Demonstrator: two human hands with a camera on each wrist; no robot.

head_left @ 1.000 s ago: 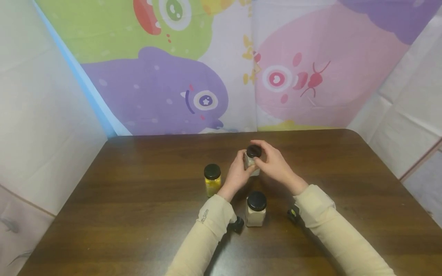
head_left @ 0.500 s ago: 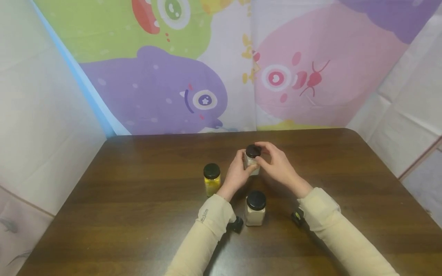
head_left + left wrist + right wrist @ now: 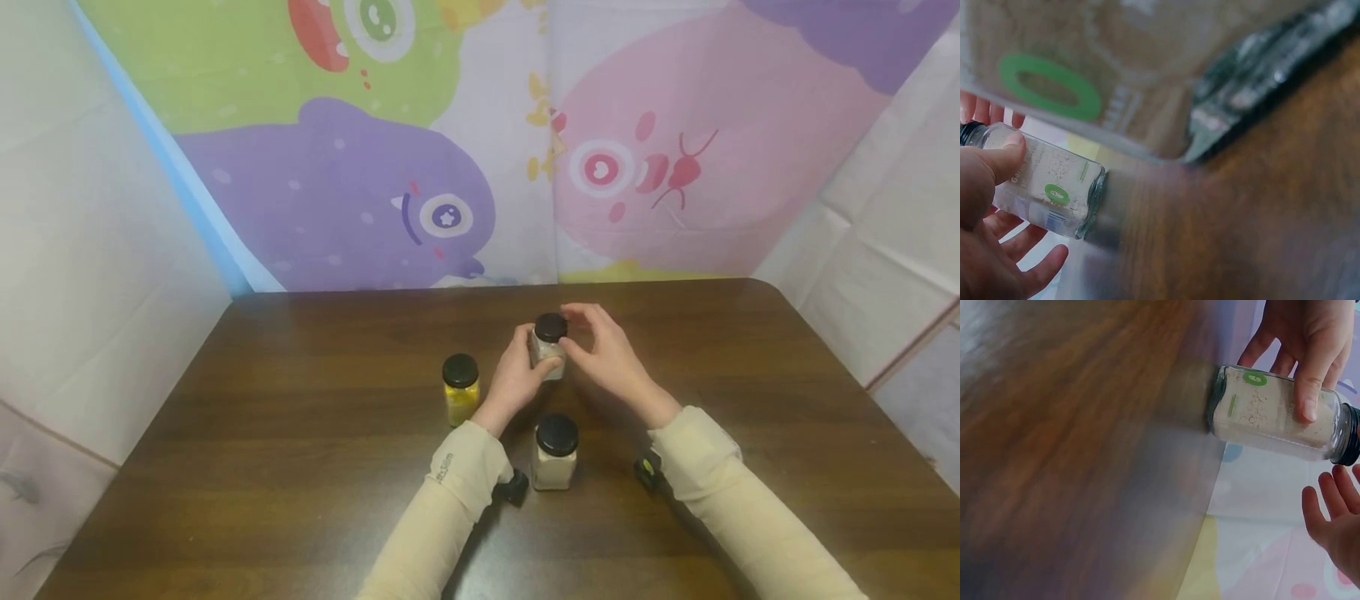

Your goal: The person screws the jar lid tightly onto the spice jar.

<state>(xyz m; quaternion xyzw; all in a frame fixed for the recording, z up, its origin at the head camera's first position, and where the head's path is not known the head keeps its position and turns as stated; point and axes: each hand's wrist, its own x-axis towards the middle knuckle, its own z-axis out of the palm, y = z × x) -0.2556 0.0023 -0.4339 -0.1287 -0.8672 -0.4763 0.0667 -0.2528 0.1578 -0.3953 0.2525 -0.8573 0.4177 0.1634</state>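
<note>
In the head view, my left hand (image 3: 516, 375) grips a glass jar (image 3: 547, 360) of pale powder by its body, its thumb across the front. The jar's black lid (image 3: 551, 327) is on. My right hand (image 3: 609, 358) is at the lid's right side, thumb tip by its edge and fingers spread loosely. The right wrist view shows several fingers (image 3: 1334, 501) of that hand relaxed close by the lid. The left wrist view shows the held jar (image 3: 1047, 181) with a green mark on its label. Whether the right thumb touches the lid is hard to tell.
A second powder jar (image 3: 555, 460) with a black lid stands between the forearms. Left of the left wrist stands a jar of yellow contents (image 3: 461, 398). All are on a brown wooden table (image 3: 315, 467), with a cartoon-print cloth (image 3: 517, 150) behind.
My right hand has slid back to the right along the lid, its fingers no longer reaching around the top. My left hand and the jar stay put.
</note>
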